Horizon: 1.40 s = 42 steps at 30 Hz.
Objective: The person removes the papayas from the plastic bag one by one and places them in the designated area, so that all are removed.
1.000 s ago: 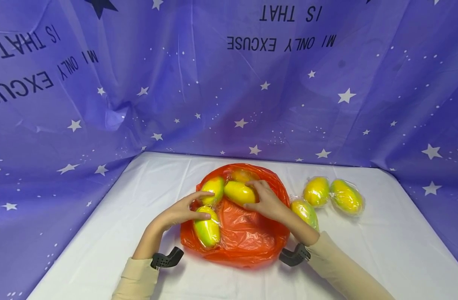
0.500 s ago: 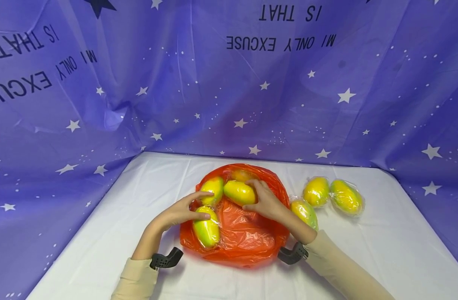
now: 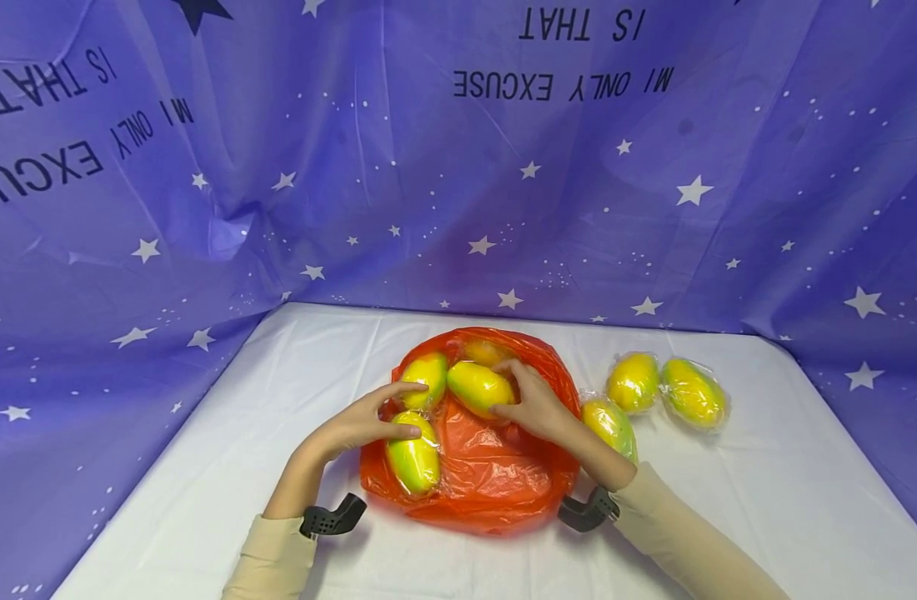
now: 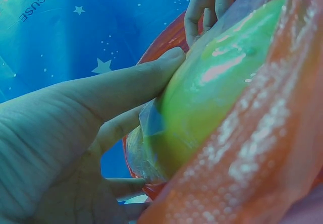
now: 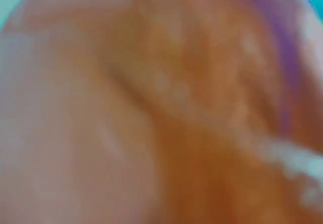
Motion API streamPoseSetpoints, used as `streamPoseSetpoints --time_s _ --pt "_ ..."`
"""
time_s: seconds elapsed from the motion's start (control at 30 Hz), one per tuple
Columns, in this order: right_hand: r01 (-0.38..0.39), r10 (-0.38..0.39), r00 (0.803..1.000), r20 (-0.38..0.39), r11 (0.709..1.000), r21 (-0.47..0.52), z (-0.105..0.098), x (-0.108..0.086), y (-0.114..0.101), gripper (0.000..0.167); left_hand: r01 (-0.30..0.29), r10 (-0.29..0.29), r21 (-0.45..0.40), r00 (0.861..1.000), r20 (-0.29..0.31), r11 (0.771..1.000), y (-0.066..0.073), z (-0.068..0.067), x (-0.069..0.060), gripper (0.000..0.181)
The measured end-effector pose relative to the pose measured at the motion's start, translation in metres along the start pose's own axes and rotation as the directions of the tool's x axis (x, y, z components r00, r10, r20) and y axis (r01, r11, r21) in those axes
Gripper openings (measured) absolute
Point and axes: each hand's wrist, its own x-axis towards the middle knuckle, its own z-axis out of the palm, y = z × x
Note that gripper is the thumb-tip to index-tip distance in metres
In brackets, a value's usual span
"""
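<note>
A red plastic bag is spread, mouth up, on the white-covered worktop, with four yellow-green mangoes seen within its outline. One, the central mango, is gripped by the right hand — thumb on the near side, fingers curled over the far side, the grip closed to the width of the fruit. It is held on its side over the rear half of the bag, just beside the rear-left mango; whether it is lifted clear cannot be told. The front-left mango, film-wrapped, is touched by the thumb of the left hand, whose grip is spread wide between thumb and fingers and is closed round nothing. The left index finger is stretched across the rear-left mango in the head view; contact there cannot be judged. A fourth, the rearmost mango, is partly hidden and tinted orange by red plastic. To the right of the bag, three more in clear wrap are laid on the worktop: a near mango, partly overlapped by the right forearm, a middle mango and a far-right mango, the last two side by side. The right wrist view is too blurred for detail. The worktop is backed by a purple star-printed cloth.
</note>
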Motion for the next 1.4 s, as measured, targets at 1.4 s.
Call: streamPoseSetpoints --time_s 1.4 --pt "-0.080 0.079 0.997 0.010 0.989 0.125 -0.031 -0.060 -0.024 0.037 -0.007 0.007 0.001 1.000 -0.004 1.000 0.000 0.000 0.000 0.062"
